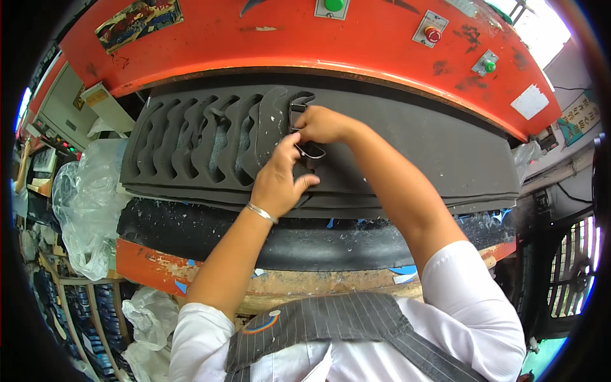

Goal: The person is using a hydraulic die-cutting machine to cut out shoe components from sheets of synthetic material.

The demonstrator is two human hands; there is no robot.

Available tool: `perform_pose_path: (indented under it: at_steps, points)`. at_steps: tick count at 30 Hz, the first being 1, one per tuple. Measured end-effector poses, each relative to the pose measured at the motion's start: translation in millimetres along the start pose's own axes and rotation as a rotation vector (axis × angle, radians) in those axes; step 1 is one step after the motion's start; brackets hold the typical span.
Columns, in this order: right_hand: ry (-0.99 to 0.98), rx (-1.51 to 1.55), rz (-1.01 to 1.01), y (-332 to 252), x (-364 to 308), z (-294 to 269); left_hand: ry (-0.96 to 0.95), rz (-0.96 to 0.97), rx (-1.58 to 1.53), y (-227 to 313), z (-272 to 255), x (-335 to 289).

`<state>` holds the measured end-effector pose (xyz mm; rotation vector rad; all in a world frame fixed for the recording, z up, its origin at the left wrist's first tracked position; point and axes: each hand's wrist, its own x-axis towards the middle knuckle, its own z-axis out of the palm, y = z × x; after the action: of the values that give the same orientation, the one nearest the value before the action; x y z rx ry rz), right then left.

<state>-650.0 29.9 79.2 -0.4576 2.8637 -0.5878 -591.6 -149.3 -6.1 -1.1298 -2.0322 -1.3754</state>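
A stack of dark grey foam sheets (407, 140) lies in front of me, with a row of wavy slots cut through its left part. On the foam, at the right end of those slots, stands a narrow curved cutting die (313, 151) of dark metal strip, partly hidden by my hands. My right hand (323, 125) has its fingers curled on the die's upper part. Beside the die's left side is my left hand (277, 175), thumb spread away and fingers reaching toward the other hand. Whether its fingertips press on the die is hard to see.
Behind the foam runs a red machine beam (286, 54) with a red push button (433, 34) and green buttons. A black padded edge (305, 239) lies along the front. Crumpled clear plastic (92, 204) hangs at the left.
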Motion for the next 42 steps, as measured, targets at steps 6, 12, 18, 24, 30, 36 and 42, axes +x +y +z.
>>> perform_pose_path:
  at_steps: [6, 12, 18, 24, 30, 36, 42]
  points:
    - [0.54, 0.641, -0.252, 33.4, -46.8, 36.2, -0.093, 0.125, 0.227, -0.5, 4.6, -2.8]
    - [0.7, 1.06, -0.251, 33.7, -73.7, 12.9, -0.495, -0.339, 0.548, 9.3, -4.5, 47.3]
    - [0.511, -0.008, 0.041, 34.9, -50.2, 35.0, -0.343, -0.258, 0.621, -25.1, 15.3, 71.6]
    - [0.374, -0.026, 0.007, 30.4, -118.0, 38.2, -0.174, -0.052, 0.477, -21.9, 21.2, 29.9]
    - [0.494, -0.147, -0.07, 32.3, -108.8, 64.2, -0.2, -0.059, 0.49, -20.3, 19.9, 29.6]
    - [0.524, -0.169, -0.083, 29.3, -110.9, 60.7, -0.288, -0.105, 0.534, -15.4, 17.9, 38.8]
    - [0.756, 0.247, -0.185, 29.4, -156.5, 36.3, -0.291, -0.241, 0.397, 3.3, 1.9, 37.0]
